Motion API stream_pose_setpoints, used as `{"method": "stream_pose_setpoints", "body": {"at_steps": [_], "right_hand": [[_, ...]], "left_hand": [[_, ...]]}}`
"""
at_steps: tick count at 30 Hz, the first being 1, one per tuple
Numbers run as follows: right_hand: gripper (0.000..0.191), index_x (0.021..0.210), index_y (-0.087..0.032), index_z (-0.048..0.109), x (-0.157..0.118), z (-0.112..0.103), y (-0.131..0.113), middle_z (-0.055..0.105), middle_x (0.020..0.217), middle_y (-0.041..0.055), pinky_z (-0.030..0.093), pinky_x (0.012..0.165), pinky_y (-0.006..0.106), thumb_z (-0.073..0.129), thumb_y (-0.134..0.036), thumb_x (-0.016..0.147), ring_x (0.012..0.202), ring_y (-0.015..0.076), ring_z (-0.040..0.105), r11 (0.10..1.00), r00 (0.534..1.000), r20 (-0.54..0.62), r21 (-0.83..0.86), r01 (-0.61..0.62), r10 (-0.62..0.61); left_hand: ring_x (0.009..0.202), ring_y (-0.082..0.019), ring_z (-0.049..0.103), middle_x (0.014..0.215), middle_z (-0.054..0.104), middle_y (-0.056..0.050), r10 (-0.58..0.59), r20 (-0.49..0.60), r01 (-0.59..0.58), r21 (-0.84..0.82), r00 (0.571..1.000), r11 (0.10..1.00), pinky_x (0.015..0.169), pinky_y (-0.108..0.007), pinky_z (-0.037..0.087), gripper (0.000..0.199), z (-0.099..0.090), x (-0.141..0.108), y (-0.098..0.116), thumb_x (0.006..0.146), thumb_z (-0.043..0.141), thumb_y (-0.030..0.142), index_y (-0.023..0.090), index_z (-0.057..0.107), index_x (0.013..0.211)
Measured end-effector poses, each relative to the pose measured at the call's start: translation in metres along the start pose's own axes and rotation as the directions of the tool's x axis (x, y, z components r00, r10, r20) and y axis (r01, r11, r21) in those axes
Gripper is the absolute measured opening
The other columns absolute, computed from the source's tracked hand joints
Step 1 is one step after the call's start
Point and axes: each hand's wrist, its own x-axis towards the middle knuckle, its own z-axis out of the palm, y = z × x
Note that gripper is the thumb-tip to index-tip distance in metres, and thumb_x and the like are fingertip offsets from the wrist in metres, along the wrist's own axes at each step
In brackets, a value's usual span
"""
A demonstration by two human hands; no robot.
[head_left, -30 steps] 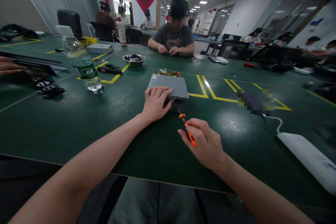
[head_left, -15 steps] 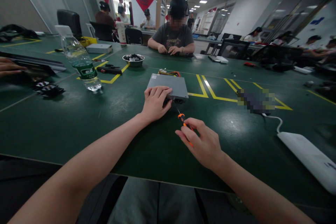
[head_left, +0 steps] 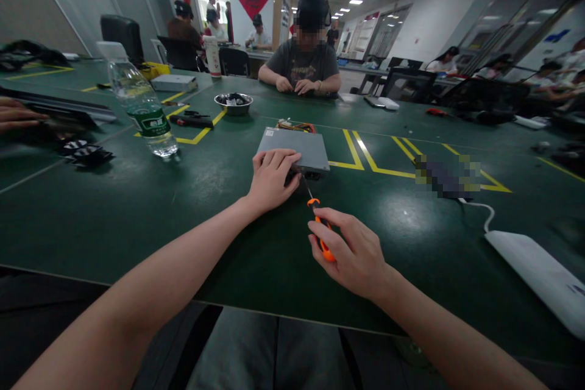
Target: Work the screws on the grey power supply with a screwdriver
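A grey metal computer power supply [head_left: 314, 147] lies flat on the green table, its bundle of coloured wires [head_left: 297, 126] at the far side. My left hand [head_left: 273, 181] grips its near left corner, fingers over the top and thumb by the front face. In my right hand [head_left: 354, 251] is an orange and black screwdriver [head_left: 313, 202], pinched by the handle. Its thin shaft points up at the front face, near the power socket [head_left: 312, 175] and my left thumb. Whether the tip sits in a screw is too small to tell.
A water bottle [head_left: 153, 125] stands to the left, beyond it a metal bowl [head_left: 233, 103] with small dark parts. A black tool [head_left: 192, 121] lies between them. On the right, a white power bank [head_left: 534, 268] is cabled to a blurred device [head_left: 443, 177]. A person [head_left: 304, 61] sits opposite.
My right fingers have shifted around the screwdriver handle, which has turned and shows more orange. My left hand and the power supply hold their place.
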Motion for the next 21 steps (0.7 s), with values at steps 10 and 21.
{"method": "stream_pose_setpoints", "body": {"at_steps": [10,21], "right_hand": [[0.024,0.094,-0.015,0.054,0.0,-0.008,0.005,0.06,0.092,0.0101,0.051,0.065,0.028,0.057,-0.012,0.07,0.079,0.0163,0.059,0.999,0.996,-0.079,0.018,-0.028,0.03],[0.025,0.092,-0.018,0.053,-0.006,-0.015,0.017,0.062,0.09,0.0071,0.051,0.065,0.029,0.058,-0.013,0.068,0.078,0.0167,0.061,0.994,0.984,-0.143,-0.005,-0.108,0.106]], "left_hand": [[0.111,-0.022,0.044,0.119,0.054,-0.004,0.0,0.005,0.0,-0.004,1.0,1.0,0.094,-0.04,0.023,0.034,-0.001,0.0,0.0,0.081,0.05,0.028,0.023,0.048,0.115],[0.112,-0.023,0.043,0.12,0.053,-0.005,0.006,0.029,-0.006,-0.003,1.0,1.0,0.095,-0.041,0.023,0.037,-0.002,0.0,0.0,0.08,0.049,0.026,0.023,0.047,0.117]]}}
